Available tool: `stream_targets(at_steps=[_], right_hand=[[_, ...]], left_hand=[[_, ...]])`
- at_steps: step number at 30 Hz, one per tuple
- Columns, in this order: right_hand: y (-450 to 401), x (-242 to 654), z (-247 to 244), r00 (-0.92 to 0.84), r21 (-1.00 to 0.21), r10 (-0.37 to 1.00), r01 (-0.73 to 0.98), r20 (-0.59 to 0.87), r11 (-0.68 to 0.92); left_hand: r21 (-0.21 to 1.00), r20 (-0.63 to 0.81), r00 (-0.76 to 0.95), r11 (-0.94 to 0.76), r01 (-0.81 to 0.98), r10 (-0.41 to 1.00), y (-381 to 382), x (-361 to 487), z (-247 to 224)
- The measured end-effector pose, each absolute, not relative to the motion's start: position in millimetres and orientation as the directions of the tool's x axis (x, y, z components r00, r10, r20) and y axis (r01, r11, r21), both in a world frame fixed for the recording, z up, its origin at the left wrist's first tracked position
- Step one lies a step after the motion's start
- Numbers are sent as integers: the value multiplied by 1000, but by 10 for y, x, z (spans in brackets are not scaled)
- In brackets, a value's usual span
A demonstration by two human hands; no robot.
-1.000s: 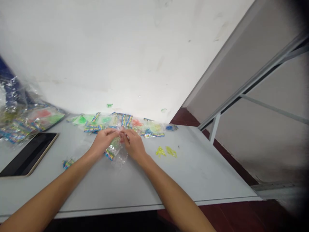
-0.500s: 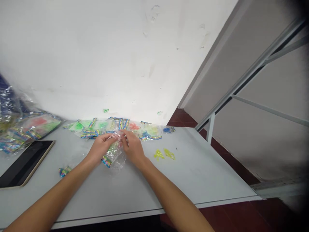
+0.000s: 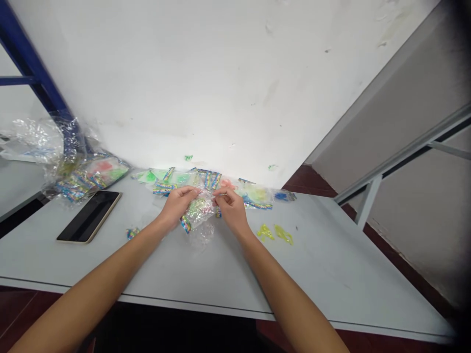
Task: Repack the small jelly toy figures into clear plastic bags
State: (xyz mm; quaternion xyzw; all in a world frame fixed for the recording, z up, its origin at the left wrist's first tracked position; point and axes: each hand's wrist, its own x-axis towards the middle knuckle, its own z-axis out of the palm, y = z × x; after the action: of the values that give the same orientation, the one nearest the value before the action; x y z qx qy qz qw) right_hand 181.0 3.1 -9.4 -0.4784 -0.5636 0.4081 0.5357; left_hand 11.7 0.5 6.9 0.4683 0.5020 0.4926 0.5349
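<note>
Between my hands is a clear plastic packet (image 3: 199, 210) with a colourful printed strip at its lower end and green and red contents showing through. My left hand (image 3: 177, 203) pinches its upper left side. My right hand (image 3: 231, 208) has its fingers closed at the packet's upper right edge. Behind both hands lies a row of similar packets (image 3: 180, 178) along the wall, with green, red and blue contents. Two yellow rubbery pieces (image 3: 274, 234) rest on the table to the right of my right hand.
A phone (image 3: 89, 216) lies on the grey table (image 3: 324, 274) at the left. Behind it are a pile of packets (image 3: 91, 177) and a crumpled clear bag (image 3: 39, 139). A crumpled wrapper (image 3: 132, 233) sits by my left forearm. The white wall (image 3: 221, 88) borders the back.
The view has swung left, so the table's contents appear further right. My hands stay on the same packet, and their fingers have shifted slightly along its top.
</note>
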Motion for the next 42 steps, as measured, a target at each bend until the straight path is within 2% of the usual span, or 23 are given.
stream_targets(at_steps=[5,10,12,16,19,23,29,33,37,39,42], right_hand=[[20,1833,-28,-39,-992,997,103,72,75],[61,1840,-17,-174,-995,984,-90,-31,-47],[62,1853,-23,-226,-997,974,-55,-30,-44],[38,1903,-19,-255,-992,967,117,16,47],[35,1927,-13,-265,-988,964,143,16,56],[64,1922,-30,-261,-999,965,31,-21,-14],[86,1950,41,-112,-971,993,-231,-38,-63],[49,1976,131,-86,-922,995,-380,-49,-78],[18,1917,128,-134,-918,991,-388,-30,-80],[5,1872,114,-169,-917,985,-386,-38,-102],[-22,1819,107,-210,-913,976,-386,-56,-135]], left_hand=[[999,42,15,-43,15,999,46,77,71],[954,244,88,-256,158,966,73,60,27],[913,310,115,-329,240,944,70,61,3],[793,411,152,-435,427,899,34,57,-12],[709,444,179,-467,529,878,-1,46,-4],[695,439,140,-434,573,887,-8,56,-13],[721,417,16,-342,602,909,-11,-25,70],[684,326,-119,-147,715,938,-299,-310,195],[508,243,-245,92,856,939,-663,-619,114],[376,261,-203,94,922,944,-772,-696,1],[194,397,-122,47,980,910,-850,-682,-142]])
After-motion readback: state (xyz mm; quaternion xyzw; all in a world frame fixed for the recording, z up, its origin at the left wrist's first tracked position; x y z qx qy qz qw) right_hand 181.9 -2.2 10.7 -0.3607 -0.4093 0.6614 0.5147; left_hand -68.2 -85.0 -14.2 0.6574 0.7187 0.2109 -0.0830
